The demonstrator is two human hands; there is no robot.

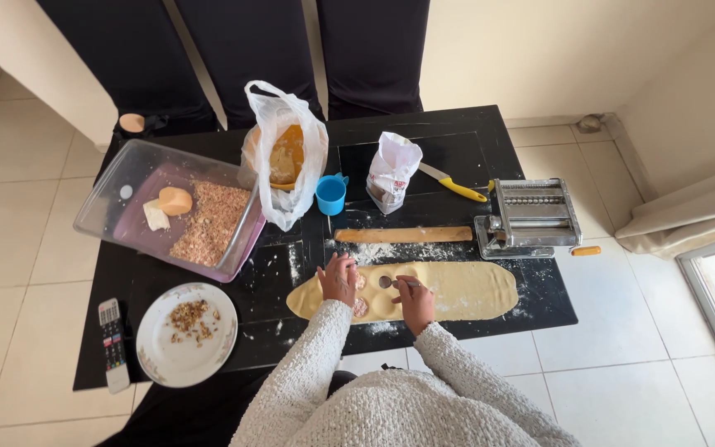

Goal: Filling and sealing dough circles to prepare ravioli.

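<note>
The left hand [338,280] lies flat, fingers spread, on the long flat sheet of pale yellow dough [457,291]. The right hand [415,300] pinches a small round metal cutter [386,282] just beside those fingers. The thin dough could tear if it sticks. Beyond the fingers stands a white paper bag [392,171], then a clear plastic bag [285,161].

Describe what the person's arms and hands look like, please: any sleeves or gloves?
Both arms wear long sleeves of a nubbly, off-white knitted sweater reaching to the wrists. The left hand and right hand are bare: no gloves. Any rings or a watch are too small to tell.
</note>
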